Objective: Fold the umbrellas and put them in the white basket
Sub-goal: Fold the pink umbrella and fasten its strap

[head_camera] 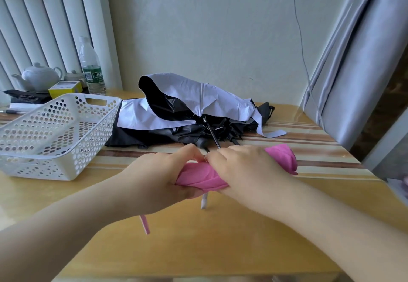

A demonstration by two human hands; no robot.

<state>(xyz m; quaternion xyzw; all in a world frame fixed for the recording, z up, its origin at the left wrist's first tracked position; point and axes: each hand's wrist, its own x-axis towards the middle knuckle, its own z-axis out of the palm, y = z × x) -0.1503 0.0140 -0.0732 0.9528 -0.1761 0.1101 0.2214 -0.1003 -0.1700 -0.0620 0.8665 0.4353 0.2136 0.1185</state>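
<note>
Pink umbrella (202, 174) rolled up, held above the worktop (198, 237) in both our hands, left hand (159, 178) and right hand (247, 171) fingers curled around it, white basket (55, 136) left, black-and-white umbrella (187, 109) unfolded behind

A pink fabric umbrella (198, 174), rolled into a tight bundle, lies level at centre frame. Behind it, a white-and-black fabric umbrella (187, 109) sprawls collapsed but unfolded on the counter. A white perforated plastic basket (55, 136) sits at left, holding nothing.
</note>
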